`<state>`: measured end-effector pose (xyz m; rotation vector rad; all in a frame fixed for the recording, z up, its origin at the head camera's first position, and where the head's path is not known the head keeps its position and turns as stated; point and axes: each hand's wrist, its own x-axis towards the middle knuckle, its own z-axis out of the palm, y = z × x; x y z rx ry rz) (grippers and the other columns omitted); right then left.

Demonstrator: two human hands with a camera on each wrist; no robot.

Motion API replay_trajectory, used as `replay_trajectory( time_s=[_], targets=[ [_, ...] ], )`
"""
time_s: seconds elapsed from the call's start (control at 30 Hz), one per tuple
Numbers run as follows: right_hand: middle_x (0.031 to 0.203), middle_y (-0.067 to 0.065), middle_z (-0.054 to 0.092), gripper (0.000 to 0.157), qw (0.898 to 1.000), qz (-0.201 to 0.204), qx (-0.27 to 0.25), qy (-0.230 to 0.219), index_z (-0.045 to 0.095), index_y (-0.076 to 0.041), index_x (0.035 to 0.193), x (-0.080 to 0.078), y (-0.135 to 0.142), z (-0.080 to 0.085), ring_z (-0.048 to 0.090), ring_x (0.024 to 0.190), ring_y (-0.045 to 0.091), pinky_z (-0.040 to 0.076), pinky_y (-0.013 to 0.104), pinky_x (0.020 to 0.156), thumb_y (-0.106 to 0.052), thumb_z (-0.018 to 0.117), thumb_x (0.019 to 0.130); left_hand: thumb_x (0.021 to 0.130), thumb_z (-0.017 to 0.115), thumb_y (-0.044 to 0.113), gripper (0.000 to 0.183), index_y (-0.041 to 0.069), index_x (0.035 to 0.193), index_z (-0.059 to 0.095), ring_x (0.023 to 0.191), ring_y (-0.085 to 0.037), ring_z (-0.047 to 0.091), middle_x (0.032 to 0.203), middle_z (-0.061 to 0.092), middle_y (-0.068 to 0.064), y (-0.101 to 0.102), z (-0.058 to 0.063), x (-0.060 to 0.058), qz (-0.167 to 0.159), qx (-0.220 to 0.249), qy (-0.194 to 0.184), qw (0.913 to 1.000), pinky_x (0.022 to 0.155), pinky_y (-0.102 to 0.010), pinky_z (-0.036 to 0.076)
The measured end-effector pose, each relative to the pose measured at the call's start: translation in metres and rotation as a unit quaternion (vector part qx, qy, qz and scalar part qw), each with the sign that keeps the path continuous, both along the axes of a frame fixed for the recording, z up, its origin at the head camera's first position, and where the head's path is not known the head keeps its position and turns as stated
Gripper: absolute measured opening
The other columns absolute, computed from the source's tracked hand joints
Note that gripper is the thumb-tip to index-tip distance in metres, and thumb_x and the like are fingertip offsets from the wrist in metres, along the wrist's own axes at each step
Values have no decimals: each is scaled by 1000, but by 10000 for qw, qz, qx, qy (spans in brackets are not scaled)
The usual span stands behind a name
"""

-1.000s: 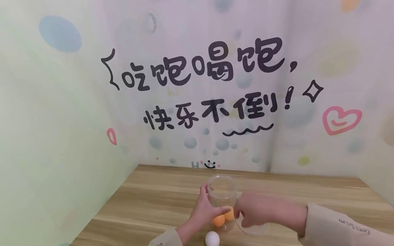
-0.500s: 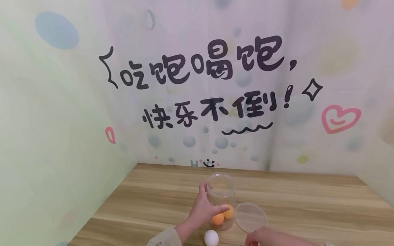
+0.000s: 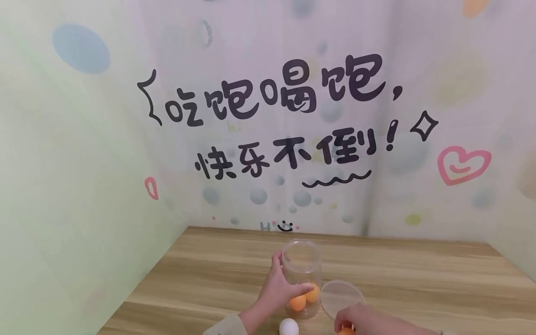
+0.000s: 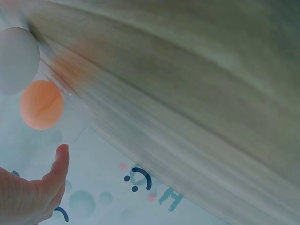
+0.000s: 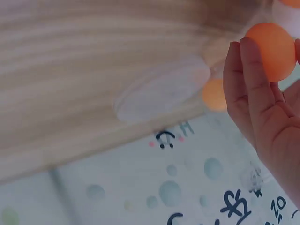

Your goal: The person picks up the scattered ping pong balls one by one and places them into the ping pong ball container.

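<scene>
While the right hand [image 3: 356, 318] pinches an orange ball [image 5: 275, 51] toward the near edge of the tabletop [image 3: 222, 260], the left hand [image 3: 279, 284] grips an upright clear jar [image 3: 310, 274] holding two more orange balls [image 3: 298, 303]. A clear lid [image 3: 342, 297] lies just beside it, toward the tabletop's right edge; a white ball [image 3: 289, 327] sits before it, toward the near edge.

Beige left sleeve [image 3: 228, 326] (just its end showing), bare hands [image 3: 278, 286].

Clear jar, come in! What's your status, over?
Left hand grips clear jar, two orange balls inside. Right hand holds another orange ball. Lid off, lying beside jar. Nothing in the way above jar.
</scene>
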<state>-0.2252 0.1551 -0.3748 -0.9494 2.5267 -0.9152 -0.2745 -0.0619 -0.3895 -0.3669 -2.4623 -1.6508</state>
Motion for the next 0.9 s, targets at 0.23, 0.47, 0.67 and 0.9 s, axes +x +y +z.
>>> replay_trajectory(
  time_s=[0.23, 0.47, 0.67, 0.9],
  targets=[
    [70, -11, 48, 23, 9973, -148, 317, 653, 61, -11, 81, -13, -7, 43, 40, 61, -1, 37, 18, 53, -1, 65, 61, 61, 85, 28, 98, 0, 134, 25, 115, -37, 47, 129, 46, -24, 0, -3, 2, -16, 31, 106, 9999, 93, -52, 40],
    [76, -5, 52, 24, 9942, -427, 516, 838, 62, -10, 86, -27, -18, 94, 45, 68, 9, 39, 21, 58, -2, 66, 64, 63, 84, 26, 96, 0, 134, 24, 114, -35, 47, 128, 46, -23, -1, -3, 1, -158, 159, 13, 9997, 92, -52, 40],
    [78, -4, 55, 24, 9873, -508, 841, 1250, 64, -8, 90, -37, -32, 125, 46, 68, 10, 41, 21, 58, -2, 66, 67, 64, 83, 28, 97, 0, 135, 23, 113, -34, 48, 129, 45, -22, -1, -2, 0, -188, 136, -25, 9997, 91, -52, 41],
    [86, 1, 58, 28, 9838, -735, 842, 1400, 62, -3, 99, -48, -53, 134, 48, 74, 14, 43, 23, 62, 0, 67, 71, 64, 83, 33, 100, 2, 136, 20, 114, -35, 47, 130, 44, -21, -2, 0, -1, -195, 122, -115, 9997, 91, -51, 42]
  ],
)
